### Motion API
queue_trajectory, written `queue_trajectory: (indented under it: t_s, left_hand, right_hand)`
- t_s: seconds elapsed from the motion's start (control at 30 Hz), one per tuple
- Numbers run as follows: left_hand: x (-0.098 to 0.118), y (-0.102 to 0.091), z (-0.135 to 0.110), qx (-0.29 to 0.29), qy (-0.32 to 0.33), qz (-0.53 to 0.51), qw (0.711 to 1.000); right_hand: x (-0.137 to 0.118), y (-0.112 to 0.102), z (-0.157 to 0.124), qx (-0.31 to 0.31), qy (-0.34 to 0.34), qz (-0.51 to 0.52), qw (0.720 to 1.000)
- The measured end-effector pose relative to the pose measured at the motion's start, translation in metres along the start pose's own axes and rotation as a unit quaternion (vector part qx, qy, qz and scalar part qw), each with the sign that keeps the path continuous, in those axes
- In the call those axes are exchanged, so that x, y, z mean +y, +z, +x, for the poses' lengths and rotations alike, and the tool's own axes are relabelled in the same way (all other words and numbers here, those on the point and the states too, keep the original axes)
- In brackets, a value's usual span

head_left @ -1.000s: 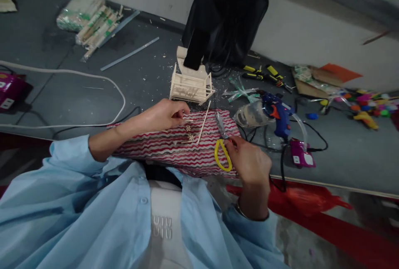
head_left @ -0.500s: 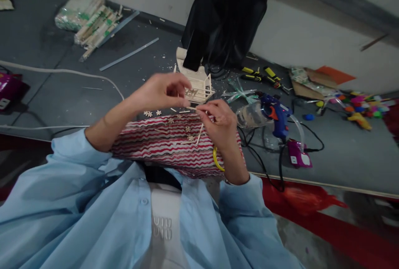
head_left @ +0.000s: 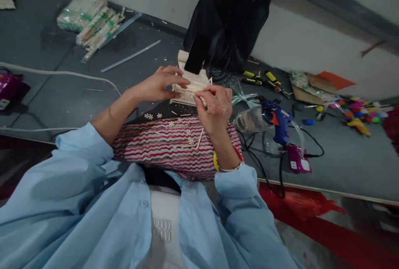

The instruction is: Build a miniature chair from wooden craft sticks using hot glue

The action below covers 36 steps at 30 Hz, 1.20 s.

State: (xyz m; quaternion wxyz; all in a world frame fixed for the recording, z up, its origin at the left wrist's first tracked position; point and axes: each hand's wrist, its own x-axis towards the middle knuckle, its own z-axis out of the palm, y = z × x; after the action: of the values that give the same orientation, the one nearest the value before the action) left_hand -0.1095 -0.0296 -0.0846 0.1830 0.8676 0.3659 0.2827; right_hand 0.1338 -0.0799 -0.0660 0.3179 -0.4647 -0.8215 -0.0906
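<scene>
My left hand and my right hand are both closed on a small pale wooden stick frame that stands on the grey table. The left fingers grip its left side and the right fingers pinch its front right edge. Below the hands lies a red, white and black striped cloth with small wooden flower shapes and a thin stick on it. The yellow handle of the scissors shows beside my right wrist.
A black bag stands behind the frame. A blue glue gun with cables lies at the right, yellow-handled pliers and colourful bits beyond. Packs of wooden sticks lie far left, and a white cable crosses the table.
My right hand left the scissors and came up to the left hand with a small stick. Both hands then moved forward onto the wooden frame.
</scene>
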Motion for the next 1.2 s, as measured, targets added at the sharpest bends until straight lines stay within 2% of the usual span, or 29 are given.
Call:
queue_trajectory:
  t_s: [0.1, 0.2, 0.4, 0.53, 0.63, 0.8, 1.03, 1.2]
  left_hand:
    - [-0.003, 0.002, 0.002, -0.025, 0.028, -0.017, 0.999]
    - [-0.007, 0.008, 0.004, -0.023, 0.039, -0.044, 0.998]
    - [-0.006, 0.018, 0.006, 0.023, 0.025, -0.095, 0.995]
    - [0.007, 0.014, 0.012, 0.055, -0.002, -0.147, 0.988]
    - [0.018, 0.005, 0.019, 0.068, -0.063, -0.228, 0.969]
    - [0.029, -0.004, 0.027, 0.069, -0.153, -0.366, 0.915]
    - [0.029, -0.001, 0.024, 0.068, -0.159, -0.459, 0.871]
    - [0.031, 0.0, 0.021, 0.07, -0.162, -0.446, 0.878]
  right_hand:
    - [0.009, -0.002, 0.006, -0.017, 0.006, 0.004, 1.0]
    - [0.018, -0.003, 0.009, -0.048, 0.004, 0.03, 0.998]
    - [0.026, 0.001, 0.012, -0.067, 0.024, 0.077, 0.995]
    - [0.027, -0.004, 0.019, -0.064, 0.032, 0.116, 0.991]
    - [0.027, -0.012, 0.031, -0.053, 0.028, 0.132, 0.989]
    - [0.021, -0.021, 0.047, -0.048, 0.007, 0.114, 0.992]
    - [0.008, -0.011, 0.047, -0.069, -0.03, 0.044, 0.996]
    - [0.001, -0.01, 0.047, -0.057, -0.049, 0.01, 0.997]
